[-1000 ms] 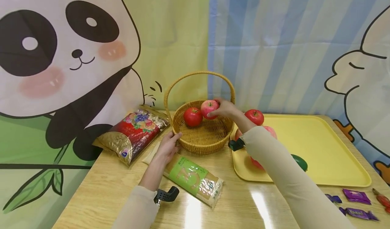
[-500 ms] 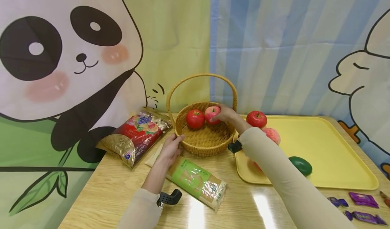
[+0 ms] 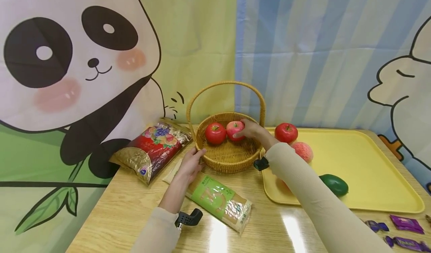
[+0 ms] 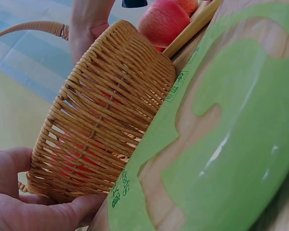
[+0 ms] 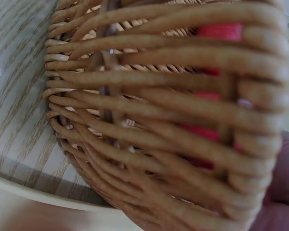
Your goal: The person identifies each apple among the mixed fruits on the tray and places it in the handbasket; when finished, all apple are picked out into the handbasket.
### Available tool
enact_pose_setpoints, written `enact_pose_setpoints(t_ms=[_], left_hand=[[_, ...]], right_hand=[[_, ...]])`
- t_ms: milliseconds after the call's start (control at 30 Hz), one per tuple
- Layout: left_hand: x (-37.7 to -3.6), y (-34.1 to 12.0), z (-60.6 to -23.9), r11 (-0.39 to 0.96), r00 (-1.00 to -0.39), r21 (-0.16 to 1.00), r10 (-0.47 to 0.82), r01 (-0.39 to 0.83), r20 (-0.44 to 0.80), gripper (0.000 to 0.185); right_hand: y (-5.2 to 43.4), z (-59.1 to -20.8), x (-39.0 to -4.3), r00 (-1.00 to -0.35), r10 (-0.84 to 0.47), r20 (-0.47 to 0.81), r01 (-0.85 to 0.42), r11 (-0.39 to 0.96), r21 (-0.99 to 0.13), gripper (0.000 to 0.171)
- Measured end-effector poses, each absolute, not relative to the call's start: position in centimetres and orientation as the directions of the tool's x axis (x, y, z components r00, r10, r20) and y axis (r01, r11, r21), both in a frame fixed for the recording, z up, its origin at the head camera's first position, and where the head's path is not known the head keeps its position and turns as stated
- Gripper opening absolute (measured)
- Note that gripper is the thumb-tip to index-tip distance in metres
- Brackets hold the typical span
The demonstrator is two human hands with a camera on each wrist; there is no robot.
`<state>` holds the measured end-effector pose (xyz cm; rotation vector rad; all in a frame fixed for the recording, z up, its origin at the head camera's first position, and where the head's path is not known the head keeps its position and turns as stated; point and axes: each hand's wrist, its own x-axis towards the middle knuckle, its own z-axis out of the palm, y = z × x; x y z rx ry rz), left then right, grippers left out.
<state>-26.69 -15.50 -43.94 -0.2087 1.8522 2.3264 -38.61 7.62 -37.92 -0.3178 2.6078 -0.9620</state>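
Observation:
My right hand [image 3: 252, 129] reaches over the right rim of a wicker basket [image 3: 220, 156] and holds a pinkish-red apple [image 3: 234, 130] inside it. Beside the apple sits a glossy red fruit [image 3: 215, 134] that looks like a tomato. At the front left, my left hand [image 3: 191, 165] grips the basket's rim. The left wrist view shows the thumb and fingers of that hand [image 4: 36, 211] on either side of the woven wall. In the right wrist view the weave hides most of the fruit, and only part of the right hand [image 5: 284, 192] shows.
A yellow tray [image 3: 363, 167] on the right bears a red fruit [image 3: 286, 132], a peach [image 3: 303, 152] and a green avocado-like fruit [image 3: 334, 185]. A noodle packet [image 3: 219, 200] lies before the basket, a red-gold bag [image 3: 153, 150] to its left. Wrapped candies [image 3: 407, 224] lie front right.
My right hand has lowered the apple into the basket, and it now sits level with the red fruit. The left hand keeps its grip on the rim. The head view has shifted slightly.

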Motion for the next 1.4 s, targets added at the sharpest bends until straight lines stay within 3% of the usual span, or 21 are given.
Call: enact_pose_setpoints(t_ms=[267,433,533,700,767,1100,1400], left_hand=[[-26.8,-15.7,-43.8,-0.214,-0.976,0.953,0.042,-0.216,-0.212,0.06],[-26.9,-15.8,-43.9,-0.212,-0.975,0.952,0.04,-0.222,-0.219,0.061],[-26.9,-15.9,-43.8,-0.215,-0.975,0.951,0.039,-0.22,-0.217,0.06],[-27.0,-16.0,-43.8,-0.212,-0.975,0.951,0.039,-0.224,-0.22,0.059],[-27.0,-16.1,-43.9,-0.21,-0.975,0.952,0.038,-0.222,-0.219,0.059],[-26.8,-15.8,-43.9,-0.207,-0.975,0.953,0.044,-0.223,-0.218,0.058],[-26.8,-15.5,-44.0,-0.213,-0.975,0.952,0.056,-0.222,-0.215,0.058]], right_hand=[[7.7,-36.8,-37.6,-0.919,-0.352,-0.175,-0.196,0.796,-0.573,0.093],[9.3,-35.1,-36.2,-0.887,-0.443,-0.134,-0.254,0.708,-0.659,0.09],[11.1,-33.5,-34.6,-0.835,-0.535,-0.13,-0.282,0.618,-0.734,0.082],[16.0,-31.5,-32.5,-0.694,-0.71,-0.118,-0.314,0.446,-0.838,0.065],[18.5,-31.3,-32.4,-0.673,-0.73,-0.12,-0.314,0.429,-0.847,0.061],[29.0,-34.3,-32.0,-0.801,-0.579,-0.151,-0.287,0.593,-0.753,0.057],[31.9,-36.8,-32.2,-0.865,-0.487,-0.122,-0.25,0.628,-0.737,0.061]])
